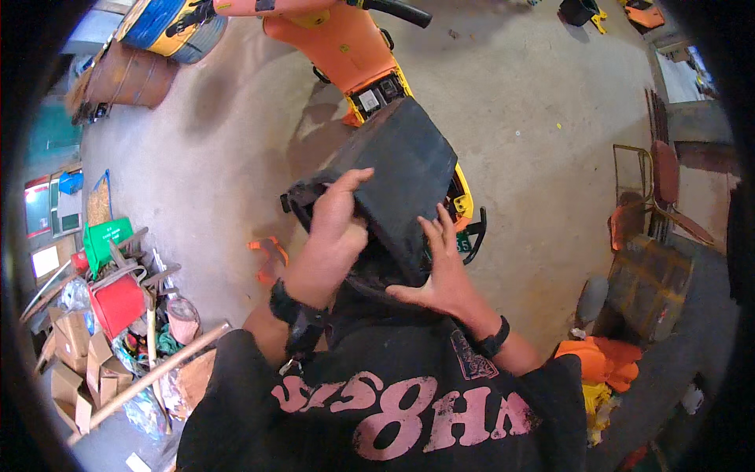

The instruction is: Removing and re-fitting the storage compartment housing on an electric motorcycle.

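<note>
A black box-shaped part (409, 177) with a dusty, flat face sits tilted over the rear of an orange and yellow scooter (342, 47), close in front of me. My left hand (334, 236) is closed on its near left edge, with the index finger stretched along the top. My right hand (444, 271) rests against its near right side, fingers spread and thumb apart. Beyond the part, an open compartment (379, 96) with dark fittings shows in the scooter's floor. Yellow body trim (466, 197) and a green plate (462, 242) stick out on the right. The part's underside is hidden.
On the left stand a blue and yellow drum (169, 31) and a rusty drum (134, 75). Nearer lie cardboard boxes (71, 338), a red bin (118, 303) and a long wooden pole (149, 381). At right are a folding chair (664, 177) and orange pieces (602, 362).
</note>
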### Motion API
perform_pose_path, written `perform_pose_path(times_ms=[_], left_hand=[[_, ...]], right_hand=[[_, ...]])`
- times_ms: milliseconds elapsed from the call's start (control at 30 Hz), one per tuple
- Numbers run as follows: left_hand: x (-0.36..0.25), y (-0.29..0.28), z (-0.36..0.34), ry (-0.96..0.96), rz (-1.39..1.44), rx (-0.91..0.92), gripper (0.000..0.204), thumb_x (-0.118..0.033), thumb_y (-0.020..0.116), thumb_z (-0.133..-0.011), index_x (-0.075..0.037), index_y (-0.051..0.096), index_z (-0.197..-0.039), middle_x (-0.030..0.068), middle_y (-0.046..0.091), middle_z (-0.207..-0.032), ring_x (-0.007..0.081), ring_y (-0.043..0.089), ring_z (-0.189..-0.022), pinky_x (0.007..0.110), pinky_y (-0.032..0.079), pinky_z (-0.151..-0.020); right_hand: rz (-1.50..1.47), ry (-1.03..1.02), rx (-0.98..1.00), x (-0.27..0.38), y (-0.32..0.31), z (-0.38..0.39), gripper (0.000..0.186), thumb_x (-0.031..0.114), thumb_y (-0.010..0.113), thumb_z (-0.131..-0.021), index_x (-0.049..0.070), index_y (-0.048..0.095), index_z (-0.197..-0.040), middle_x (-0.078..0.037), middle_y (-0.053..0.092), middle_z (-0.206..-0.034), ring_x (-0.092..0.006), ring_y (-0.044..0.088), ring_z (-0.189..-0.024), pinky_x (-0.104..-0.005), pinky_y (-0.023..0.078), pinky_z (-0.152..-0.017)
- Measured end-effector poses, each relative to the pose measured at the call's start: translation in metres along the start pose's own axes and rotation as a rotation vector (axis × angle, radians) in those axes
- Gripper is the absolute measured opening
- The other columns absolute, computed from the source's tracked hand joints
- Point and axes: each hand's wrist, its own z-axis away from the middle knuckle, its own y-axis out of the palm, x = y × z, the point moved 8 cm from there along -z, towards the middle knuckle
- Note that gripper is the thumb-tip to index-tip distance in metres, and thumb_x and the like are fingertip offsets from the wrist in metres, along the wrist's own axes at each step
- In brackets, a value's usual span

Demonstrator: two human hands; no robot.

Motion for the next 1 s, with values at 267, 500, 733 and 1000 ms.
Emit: perform_pose_path(times_ms=[267,500,733,1000], left_hand=[[0.015,0.023,0.005,0.103,0.053,0.159,0.021,-0.013,0.059,-0.086,-0.007,0.053,-0.106,0.0075,0.058,-0.102,0.0197,0.058,-0.090,0.035,0.047,-0.081],[-0.057,-0.059,0.040,0.446,-0.167,0.257,0.019,-0.011,0.052,-0.089,-0.007,0.052,-0.107,0.0063,0.059,-0.087,0.0166,0.058,-0.078,0.031,0.047,-0.066],[0.003,-0.159,0.008,0.203,-0.427,-0.021,0.017,-0.016,0.054,-0.090,-0.006,0.053,-0.104,0.0078,0.062,-0.092,0.0161,0.060,-0.082,0.027,0.047,-0.070],[0.100,-0.203,-0.019,-0.138,-0.449,-0.055,0.015,-0.019,0.055,-0.090,-0.007,0.054,-0.101,0.0071,0.062,-0.092,0.0151,0.060,-0.079,0.027,0.048,-0.067]], right_hand=[[0.165,-0.055,-0.078,-0.033,-0.034,-0.016,0.052,0.008,0.069,-0.073,0.003,0.052,-0.122,-0.024,0.041,-0.132,-0.0349,0.054,-0.110,-0.0372,0.045,-0.091],[-0.684,0.617,-0.090,-0.163,-0.067,-0.004,0.026,0.015,0.061,-0.089,0.000,0.057,-0.109,-0.005,0.063,-0.093,-0.0148,0.061,-0.077,-0.0295,0.052,-0.069],[-0.716,0.680,-0.109,-0.219,-0.087,-0.023,0.028,0.020,0.055,-0.093,-0.001,0.056,-0.111,-0.006,0.064,-0.095,-0.0153,0.062,-0.078,-0.0297,0.052,-0.071],[-0.433,0.766,-0.073,-0.220,-0.150,-0.076,0.031,0.031,0.056,-0.092,0.003,0.059,-0.105,-0.001,0.064,-0.085,-0.0110,0.060,-0.067,-0.0266,0.049,-0.060]])
